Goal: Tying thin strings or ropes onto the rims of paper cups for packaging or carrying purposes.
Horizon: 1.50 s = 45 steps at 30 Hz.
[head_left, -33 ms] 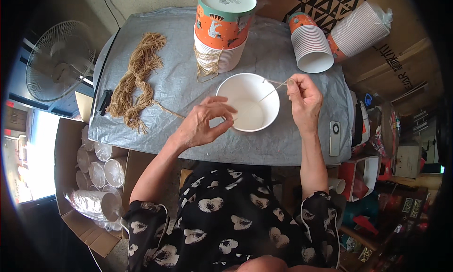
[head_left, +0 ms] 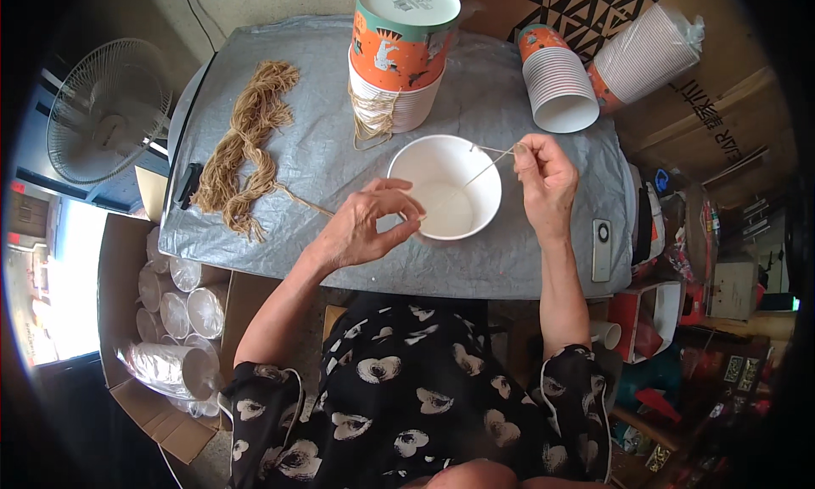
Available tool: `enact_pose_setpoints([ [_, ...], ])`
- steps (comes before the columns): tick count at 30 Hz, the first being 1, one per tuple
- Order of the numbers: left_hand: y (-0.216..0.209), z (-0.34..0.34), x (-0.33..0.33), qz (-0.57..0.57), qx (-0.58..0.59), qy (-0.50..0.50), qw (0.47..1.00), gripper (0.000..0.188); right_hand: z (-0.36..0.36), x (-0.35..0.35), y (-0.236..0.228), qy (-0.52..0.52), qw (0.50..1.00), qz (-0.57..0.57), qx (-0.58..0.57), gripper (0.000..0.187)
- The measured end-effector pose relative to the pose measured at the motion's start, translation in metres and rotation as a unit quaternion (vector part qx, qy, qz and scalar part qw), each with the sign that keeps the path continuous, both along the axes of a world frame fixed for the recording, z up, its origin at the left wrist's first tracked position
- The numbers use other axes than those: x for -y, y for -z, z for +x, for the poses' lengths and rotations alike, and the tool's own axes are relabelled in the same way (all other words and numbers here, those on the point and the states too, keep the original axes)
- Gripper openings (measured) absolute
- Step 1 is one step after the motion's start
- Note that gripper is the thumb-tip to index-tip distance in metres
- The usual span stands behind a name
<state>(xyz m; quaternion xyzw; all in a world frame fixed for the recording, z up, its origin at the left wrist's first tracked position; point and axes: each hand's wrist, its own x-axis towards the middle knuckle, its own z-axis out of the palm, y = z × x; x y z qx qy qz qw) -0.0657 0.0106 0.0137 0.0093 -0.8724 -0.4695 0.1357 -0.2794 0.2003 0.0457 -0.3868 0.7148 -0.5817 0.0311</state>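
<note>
A white paper bucket (head_left: 450, 209) stands open-mouthed at the table's near middle. My right hand (head_left: 548, 175), to the right of its rim, pinches a thin tan twine (head_left: 492, 165) between thumb and forefinger. That twine runs down into the bucket, and a short piece meets the far right rim. At the near left rim is my left hand (head_left: 369, 222), thumb and forefinger pinched at the twine; the fingers partly hide the hold. From a tan skein (head_left: 246, 145) on the left, a strand leads behind this hand.
Behind the bucket stands an upside-down stack of orange-printed paper buckets (head_left: 399, 60) with twine loops draped on it. Two more stacks (head_left: 560, 86) lie far right. A phone (head_left: 601, 250) rests at the right edge. A carton of wrapped cups (head_left: 174, 362) stands lower left, a fan (head_left: 110, 107) beyond.
Almost the same. The bucket has shifted very slightly toward me, and my left thumb and forefinger have moved a little at its rim. My right hand keeps its pinch.
</note>
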Motion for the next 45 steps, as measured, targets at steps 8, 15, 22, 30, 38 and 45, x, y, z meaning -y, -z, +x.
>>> enact_pose_setpoints([
  [8,0.008,-0.006,-0.018,0.037,-0.042,0.051,0.997,0.015,0.013,0.054,-0.030,-0.113,0.992,-0.025,0.046,0.010],
  [15,0.025,0.014,-0.023,0.301,-0.149,-0.123,0.934,0.017,0.023,0.047,-0.049,-0.119,0.989,-0.072,-0.051,0.064],
  [22,0.024,0.003,-0.042,0.506,-0.244,-0.155,0.813,0.017,0.024,-0.015,0.025,-0.142,0.958,-0.133,0.210,0.127],
  [30,0.025,0.000,-0.051,0.505,-0.244,-0.119,0.819,0.016,0.037,-0.010,0.025,-0.113,0.953,-0.143,0.243,0.133],
  [38,-0.019,0.006,0.022,0.705,-0.229,0.030,0.671,0.060,-0.013,-0.042,0.026,-0.074,0.949,-0.202,0.231,0.102],
  [45,-0.101,-0.016,0.084,0.610,-0.261,0.100,0.741,0.062,-0.074,-0.041,-0.063,-0.133,0.952,-0.260,0.087,0.093],
])
